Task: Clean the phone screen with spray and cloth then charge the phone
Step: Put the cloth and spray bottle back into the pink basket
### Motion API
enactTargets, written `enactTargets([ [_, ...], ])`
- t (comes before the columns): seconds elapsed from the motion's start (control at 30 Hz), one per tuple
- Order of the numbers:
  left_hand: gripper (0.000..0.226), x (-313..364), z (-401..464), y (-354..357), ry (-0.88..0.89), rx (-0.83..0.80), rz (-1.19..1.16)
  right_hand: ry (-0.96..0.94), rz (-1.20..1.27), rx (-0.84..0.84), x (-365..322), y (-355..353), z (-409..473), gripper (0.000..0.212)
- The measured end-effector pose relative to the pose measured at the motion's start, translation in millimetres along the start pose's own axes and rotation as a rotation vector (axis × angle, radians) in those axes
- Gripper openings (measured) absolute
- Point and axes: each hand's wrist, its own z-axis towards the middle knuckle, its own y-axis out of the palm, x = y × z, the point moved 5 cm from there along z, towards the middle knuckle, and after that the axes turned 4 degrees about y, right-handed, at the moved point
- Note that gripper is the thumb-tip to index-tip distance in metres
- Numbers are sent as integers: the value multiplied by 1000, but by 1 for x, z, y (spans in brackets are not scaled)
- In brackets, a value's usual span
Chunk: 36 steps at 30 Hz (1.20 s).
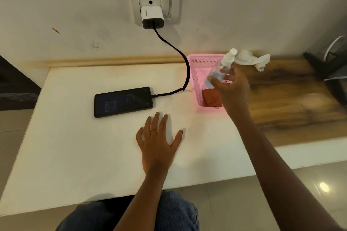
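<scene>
A: Phone [123, 101] lay face up at frame centre-left on the white table [93, 155], screen lit w/ clock digits, black cable [185, 65] already in its end and running up to the charger [152, 17] in the wall socket at top centre. So charging looked done, I'd judge.

B: And cleaning?

A: Couldn't tell if the screen had been wiped. My right hand [231, 88] was clamped round the spray bottle [222, 67], tilted over the pink basket [199, 63] at centre-right. Going in or coming out, no way to say.

B: Cloth?

A: White cloth [253, 59] lay crumpled on the wood counter behind the basket, nobody holding it. Something reddish sat in the basket, couldn't make out what.

B: Left hand?

A: My left hand [159, 137] was flat on the table, fingers spread, gripping nothing, just below the phone. Bottle blurry, liquid level unclear.
</scene>
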Motion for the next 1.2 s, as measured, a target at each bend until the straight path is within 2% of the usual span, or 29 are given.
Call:
enactTargets([
  [0.17,66,-1,0,0,-20,-1,2,-64,-107,-19,12,19,29,51],
  [0.4,63,-1,0,1,-28,11,7,64,-95,-93,32,42,55,48],
  [0.53,61,-1,0,1,-29,20,23,113,-80,-76,41,44,62,48],
  [0.97,62,-1,1,1,-27,31,7,138,-77,-117,46,52,70,51],
  [1.07,62,-1,1,1,-26,26,5,194,-41,-139,47,52,73,55],
  [1.2,62,-3,1,1,-24,24,9,257,-14,-135,36,48,73,74],
])
